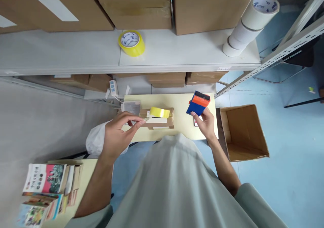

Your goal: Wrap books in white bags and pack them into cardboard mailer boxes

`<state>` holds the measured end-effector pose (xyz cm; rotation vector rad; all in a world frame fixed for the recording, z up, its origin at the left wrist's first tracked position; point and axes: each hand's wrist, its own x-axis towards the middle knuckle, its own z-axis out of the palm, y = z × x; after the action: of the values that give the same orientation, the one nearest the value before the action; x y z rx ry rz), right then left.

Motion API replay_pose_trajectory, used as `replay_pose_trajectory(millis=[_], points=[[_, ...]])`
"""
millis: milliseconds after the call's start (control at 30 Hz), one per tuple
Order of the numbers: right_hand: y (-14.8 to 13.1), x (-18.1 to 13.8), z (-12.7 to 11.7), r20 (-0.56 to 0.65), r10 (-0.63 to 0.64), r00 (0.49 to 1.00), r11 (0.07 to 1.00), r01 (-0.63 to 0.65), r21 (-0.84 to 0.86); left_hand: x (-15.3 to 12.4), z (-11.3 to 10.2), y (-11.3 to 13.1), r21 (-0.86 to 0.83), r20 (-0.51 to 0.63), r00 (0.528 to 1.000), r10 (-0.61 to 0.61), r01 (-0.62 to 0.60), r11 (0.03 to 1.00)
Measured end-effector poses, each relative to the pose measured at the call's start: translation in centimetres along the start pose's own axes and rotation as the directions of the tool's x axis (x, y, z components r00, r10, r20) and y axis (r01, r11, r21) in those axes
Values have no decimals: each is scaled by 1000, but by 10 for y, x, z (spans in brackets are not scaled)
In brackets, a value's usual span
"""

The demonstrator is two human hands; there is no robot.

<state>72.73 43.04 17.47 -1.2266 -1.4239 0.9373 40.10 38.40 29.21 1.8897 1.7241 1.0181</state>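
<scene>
My right hand [206,121] grips a blue and orange tape dispenser [198,103] with a black edge, held up over the right part of the pale yellow table [182,120]. My left hand [124,128] is closed in a pinch, thumb against forefinger, at the left end of a small cardboard box [170,122]. A tiny pale bit shows at those fingertips, too small to name. On the box rests a roll of yellow tape [159,112], beside white label strips. A phone [196,122] lies partly hidden under my right hand.
A clear plastic box [131,107] and a white power strip [113,88] are at the table's left. An open carton [244,133] stands right. The shelf above holds yellow tape [131,43], stacked white rolls [250,25] and cartons [141,5]. Books [48,179] lie lower left.
</scene>
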Motion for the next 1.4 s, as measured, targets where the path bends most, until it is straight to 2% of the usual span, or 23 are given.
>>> replay_pose_trajectory(millis=[167, 267, 467, 700, 867, 1100, 1233, 1400], points=[[-13, -2, 25, 159, -40, 987, 993, 57, -107, -25, -8, -28, -46, 48, 998, -41, 43, 998], [-18, -1, 43, 239, -50, 970, 988, 83, -128, -35, -8, -39, -93, 21, 993, -117, 118, 989], [-17, 1, 73, 290, 7, 957, 993, 28, -118, -35, -9, -54, -183, -11, 961, -278, 271, 945], [-17, -11, 86, 338, 91, 937, 994, -67, -81, -35, -10, -61, -259, 38, 953, -302, 301, 918], [-13, -18, 86, 302, 169, 938, 986, -160, -52, -21, -10, -60, -252, 40, 960, -276, 277, 927], [2, -47, 97, 322, 256, 911, 956, -287, 53, 19, -4, -55, -237, 60, 967, -249, 256, 937], [13, -71, 101, 330, 219, 918, 965, -255, 68, 33, 0, -54, -206, 59, 968, -244, 251, 946], [45, -79, 111, 349, 207, 914, 977, -209, -32, 40, -3, -51, -151, 39, 971, -236, 239, 959]])
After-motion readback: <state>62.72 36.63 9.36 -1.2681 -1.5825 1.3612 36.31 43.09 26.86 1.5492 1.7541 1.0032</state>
